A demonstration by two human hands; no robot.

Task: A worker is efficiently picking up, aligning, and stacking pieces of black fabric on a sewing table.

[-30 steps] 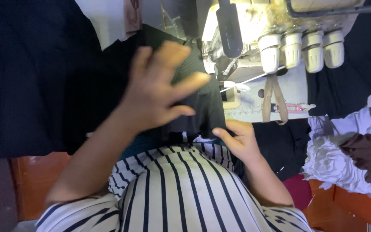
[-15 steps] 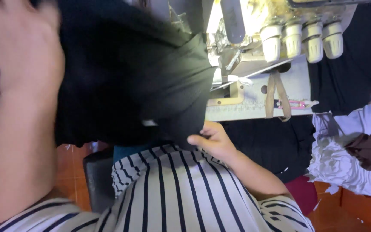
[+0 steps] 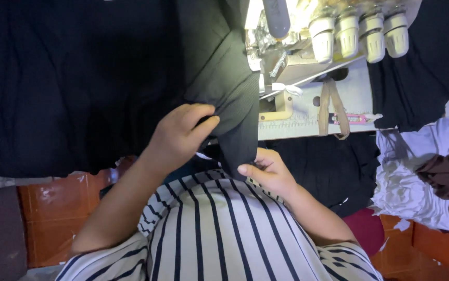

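A piece of black fabric (image 3: 219,88) hangs down in front of me from the sewing machine (image 3: 307,36). My left hand (image 3: 180,135) pinches a fold of this black fabric between thumb and fingers. My right hand (image 3: 266,171) grips the lower edge of the same piece, close to my striped shirt (image 3: 214,234). The lit needle area (image 3: 271,67) of the machine lies just right of the fabric.
A large heap of black cloth (image 3: 68,83) fills the left side. The white machine table (image 3: 307,114) carries a brown strap (image 3: 333,106). More black cloth (image 3: 417,67) and white and brown cloth (image 3: 432,177) lie at the right. Orange floor (image 3: 52,208) shows below.
My left hand has come down from the upper left and taken hold of the black fabric. The fabric has been drawn closer to the machine. My right hand stayed at the lower edge.
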